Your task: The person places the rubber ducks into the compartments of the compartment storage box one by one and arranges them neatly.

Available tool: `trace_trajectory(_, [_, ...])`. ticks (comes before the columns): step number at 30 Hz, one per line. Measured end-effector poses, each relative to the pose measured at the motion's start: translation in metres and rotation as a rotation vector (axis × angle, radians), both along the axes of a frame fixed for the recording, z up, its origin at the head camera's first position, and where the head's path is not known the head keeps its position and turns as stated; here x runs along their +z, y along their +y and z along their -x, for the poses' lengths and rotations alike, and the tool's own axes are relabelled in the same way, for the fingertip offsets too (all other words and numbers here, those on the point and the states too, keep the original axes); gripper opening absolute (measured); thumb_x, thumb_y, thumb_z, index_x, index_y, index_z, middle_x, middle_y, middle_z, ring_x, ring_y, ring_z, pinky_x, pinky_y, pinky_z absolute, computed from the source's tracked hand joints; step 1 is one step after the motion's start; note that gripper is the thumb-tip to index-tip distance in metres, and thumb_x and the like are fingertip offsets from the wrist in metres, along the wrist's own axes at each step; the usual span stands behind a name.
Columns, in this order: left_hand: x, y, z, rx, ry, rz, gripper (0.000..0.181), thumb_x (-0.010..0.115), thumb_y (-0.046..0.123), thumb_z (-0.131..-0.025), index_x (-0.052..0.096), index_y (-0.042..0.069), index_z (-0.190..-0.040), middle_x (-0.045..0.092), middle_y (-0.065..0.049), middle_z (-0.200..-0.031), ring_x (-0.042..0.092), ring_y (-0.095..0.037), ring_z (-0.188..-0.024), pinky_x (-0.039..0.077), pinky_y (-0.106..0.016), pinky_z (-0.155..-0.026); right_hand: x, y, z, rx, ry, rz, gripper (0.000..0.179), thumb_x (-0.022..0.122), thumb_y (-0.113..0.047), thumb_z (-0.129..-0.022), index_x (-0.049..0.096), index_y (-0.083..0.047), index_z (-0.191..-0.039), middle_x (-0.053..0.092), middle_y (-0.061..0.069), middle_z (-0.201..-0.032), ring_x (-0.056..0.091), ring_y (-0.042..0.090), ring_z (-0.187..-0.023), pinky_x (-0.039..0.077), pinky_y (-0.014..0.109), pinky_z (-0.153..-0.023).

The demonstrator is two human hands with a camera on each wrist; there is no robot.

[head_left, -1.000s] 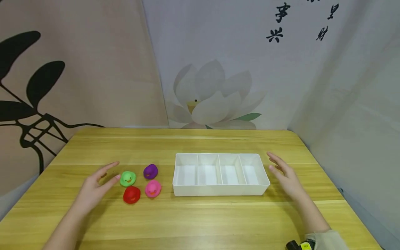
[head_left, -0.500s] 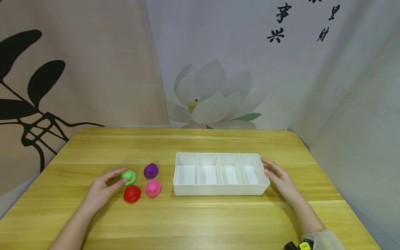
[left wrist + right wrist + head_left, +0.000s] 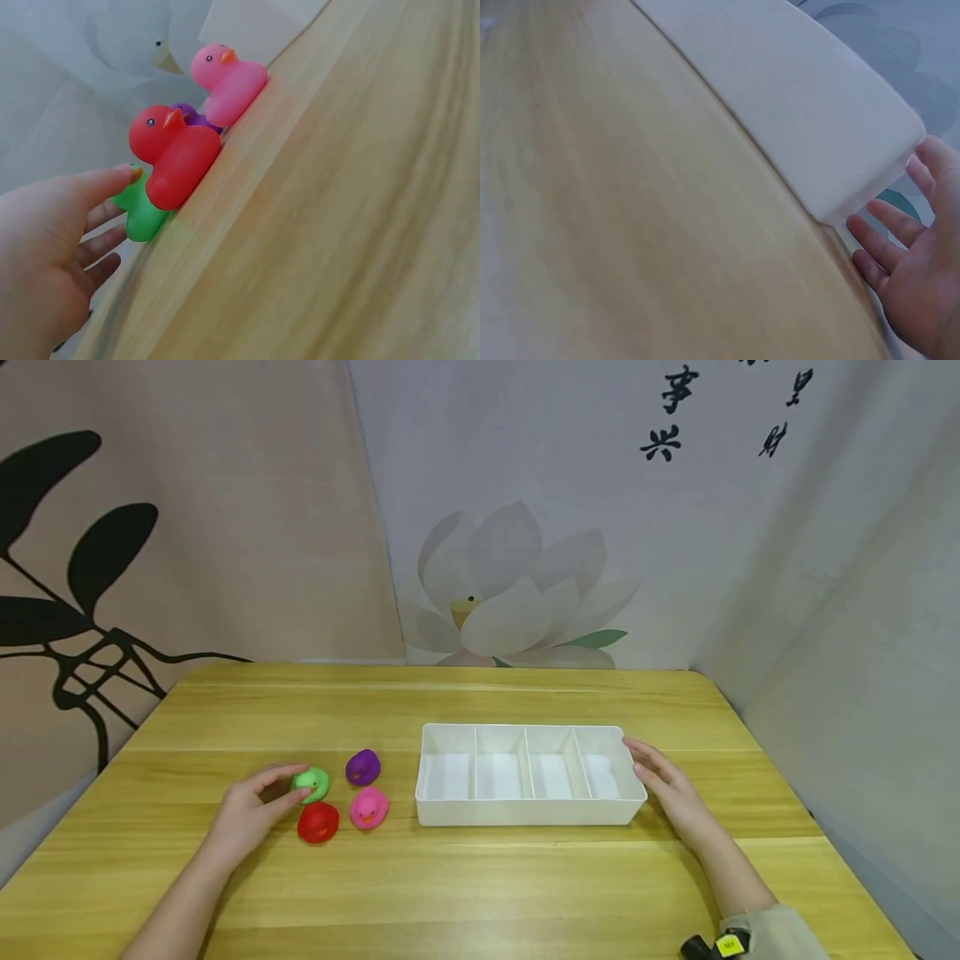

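My left hand pinches a green rubber duck between thumb and fingers, at the left of the table. In the left wrist view the green duck is partly hidden behind a red rubber duck. A pink duck and a purple duck stand just right of these two. My right hand rests its fingertips at the right end of a white tray divided into several compartments. From the right wrist, the fingers look loosely spread beside the end wall of the tray.
All of this stands on a wooden table. Behind it hangs a pale cloth with a lotus print. A black device with a yellow label is at my right sleeve.
My left hand has moved right and its fingers have closed on the green duck. My right hand has moved left until its fingertips reached the tray's end.
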State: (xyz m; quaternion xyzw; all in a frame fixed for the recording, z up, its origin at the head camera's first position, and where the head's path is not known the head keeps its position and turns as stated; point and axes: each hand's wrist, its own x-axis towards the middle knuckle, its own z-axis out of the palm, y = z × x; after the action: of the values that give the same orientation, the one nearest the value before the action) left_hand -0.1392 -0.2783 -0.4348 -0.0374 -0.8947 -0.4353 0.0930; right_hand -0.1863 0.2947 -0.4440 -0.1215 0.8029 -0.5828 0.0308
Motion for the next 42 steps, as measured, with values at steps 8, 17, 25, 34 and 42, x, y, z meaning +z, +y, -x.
trace_trajectory(8, [0.013, 0.005, 0.000, -0.013, -0.016, -0.033, 0.042, 0.069, 0.028, -0.090, 0.063, 0.003, -0.123, 0.057, -0.021, -0.126, 0.049, -0.045, -0.117, 0.039, -0.059, -0.093, -0.003, -0.001, 0.001, 0.006, -0.013, 0.023, 0.049, 0.043, -0.026, -0.104, 0.034, -0.006, -0.147, 0.033, 0.016, -0.148, 0.037, 0.012, -0.127, 0.031, 0.013, -0.095])
trace_trajectory(17, [0.039, 0.019, -0.001, -0.050, 0.064, -0.033, 0.038, 0.071, 0.025, -0.088, 0.065, 0.004, -0.119, 0.060, -0.017, -0.123, 0.047, -0.043, -0.120, 0.033, -0.065, -0.094, -0.003, -0.001, 0.001, 0.017, -0.012, 0.035, 0.049, 0.043, -0.025, -0.104, 0.034, -0.006, -0.147, 0.032, 0.016, -0.149, 0.038, 0.006, -0.124, 0.032, 0.013, -0.095])
trace_trajectory(25, [0.052, 0.036, 0.000, -0.099, 0.076, -0.058, 0.038, 0.071, 0.027, -0.088, 0.065, 0.006, -0.119, 0.060, -0.013, -0.124, 0.047, -0.038, -0.121, 0.028, -0.067, -0.096, -0.004, 0.000, 0.000, 0.011, -0.017, 0.033, 0.049, 0.044, -0.026, -0.104, 0.034, -0.006, -0.147, 0.032, 0.019, -0.148, 0.037, 0.006, -0.124, 0.032, 0.013, -0.094])
trace_trajectory(34, [0.074, 0.070, 0.002, -0.175, 0.105, -0.050, 0.034, 0.075, 0.026, -0.085, 0.069, 0.010, -0.115, 0.062, -0.006, -0.119, 0.050, -0.029, -0.117, 0.035, -0.059, -0.097, -0.006, 0.003, 0.000, 0.017, 0.006, 0.053, 0.047, 0.043, -0.024, -0.104, 0.035, -0.005, -0.146, 0.037, 0.010, -0.146, 0.040, 0.004, -0.122, 0.033, 0.014, -0.095])
trace_trajectory(42, [0.092, 0.106, 0.004, -0.252, 0.086, -0.070, 0.032, 0.078, 0.022, -0.082, 0.071, 0.013, -0.112, 0.064, -0.001, -0.116, 0.052, -0.025, -0.115, 0.044, -0.048, -0.093, -0.004, 0.002, 0.000, 0.027, 0.006, 0.055, 0.048, 0.043, -0.023, -0.104, 0.034, -0.005, -0.147, 0.035, 0.017, -0.147, 0.041, 0.003, -0.122, 0.035, 0.014, -0.094])
